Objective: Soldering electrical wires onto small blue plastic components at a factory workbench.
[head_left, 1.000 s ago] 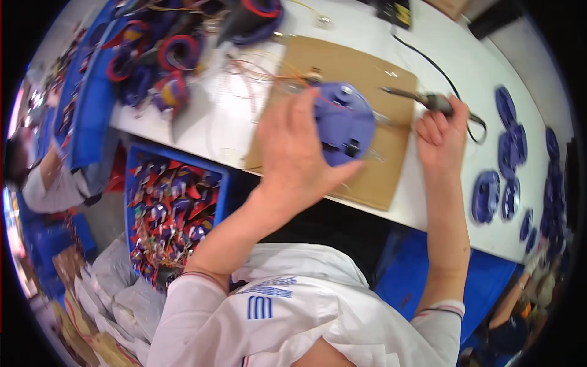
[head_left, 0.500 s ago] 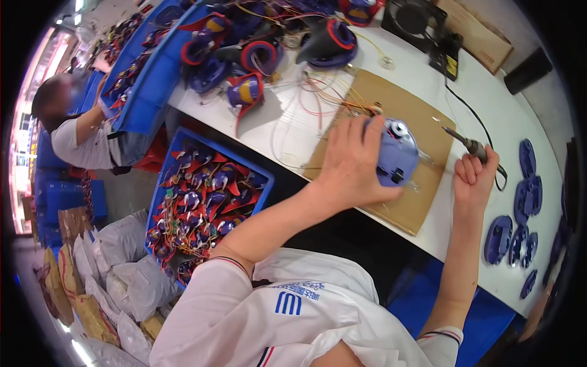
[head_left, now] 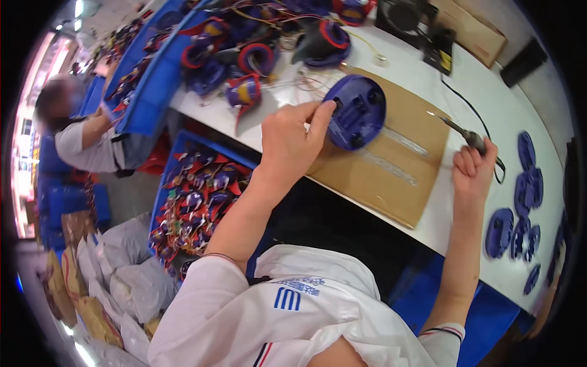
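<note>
My left hand pinches the left edge of a round purple plastic housing, tilted above a brown cardboard sheet. Its face toward me carries dark recesses and fittings. My right hand is wrapped round a soldering iron, whose tip points up and left, clear of the housing. From the iron a black cord runs back across the white table. Strips of clear tape lie on the cardboard. Thin wires behind the housing are partly hidden by it.
Purple, red and black toy parts crowd the far left of the table. Purple housings lie at the right. A blue crate of wired parts stands below the left edge. A fan sits at the back. Another person works at far left.
The purple housing has been moved left and away from me and turned, so another face shows. My left hand now grips its edge. My right hand with the soldering iron has barely moved.
</note>
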Available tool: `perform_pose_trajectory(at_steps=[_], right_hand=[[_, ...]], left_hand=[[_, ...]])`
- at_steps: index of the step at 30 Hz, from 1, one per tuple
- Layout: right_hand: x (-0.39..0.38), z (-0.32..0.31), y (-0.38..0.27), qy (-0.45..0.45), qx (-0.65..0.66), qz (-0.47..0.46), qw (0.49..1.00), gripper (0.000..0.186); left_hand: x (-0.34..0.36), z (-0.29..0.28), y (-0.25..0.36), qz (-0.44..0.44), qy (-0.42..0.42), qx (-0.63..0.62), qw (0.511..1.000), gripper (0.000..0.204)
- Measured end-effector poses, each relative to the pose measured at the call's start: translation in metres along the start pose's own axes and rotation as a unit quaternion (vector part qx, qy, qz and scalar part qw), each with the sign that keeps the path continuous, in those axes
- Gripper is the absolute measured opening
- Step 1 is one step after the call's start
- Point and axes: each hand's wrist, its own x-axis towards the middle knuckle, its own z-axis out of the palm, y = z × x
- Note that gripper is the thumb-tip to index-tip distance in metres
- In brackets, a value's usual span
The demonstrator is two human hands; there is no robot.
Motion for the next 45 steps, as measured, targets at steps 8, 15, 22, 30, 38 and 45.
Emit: perform_pose_trajectory(at_steps=[8, 15, 22, 30, 38, 45], right_hand=[[-0.003, 0.0, 0.005, 0.012, -0.011, -0.032, 0.999, 0.021], [-0.006, 0.002, 0.007, 0.034, -0.018, -0.041, 0.998, 0.021], [-0.005, 0.007, 0.004, 0.023, -0.021, -0.037, 0.999, 0.021], [-0.008, 0.008, 0.007, 0.043, -0.027, -0.029, 0.998, 0.021], [-0.01, 0.008, 0.006, 0.021, -0.028, -0.02, 0.999, 0.02], [-0.011, 0.013, 0.004, 0.043, -0.017, -0.015, 0.999, 0.021]], left_hand=[[0.028, -0.02, -0.045, 0.01, 0.32, 0.118, 0.94, 0.062], [0.003, 0.006, -0.023, 0.224, 0.385, -0.007, 0.895, 0.06], [0.015, 0.05, 0.023, 0.295, 0.164, 0.054, 0.94, 0.074], [0.042, -0.004, 0.067, 0.272, -0.011, -0.001, 0.962, 0.079], [0.198, -0.041, 0.125, 0.353, 0.319, 0.082, 0.876, 0.089], [0.263, 0.014, 0.066, 0.199, 0.215, 0.261, 0.92, 0.091]])
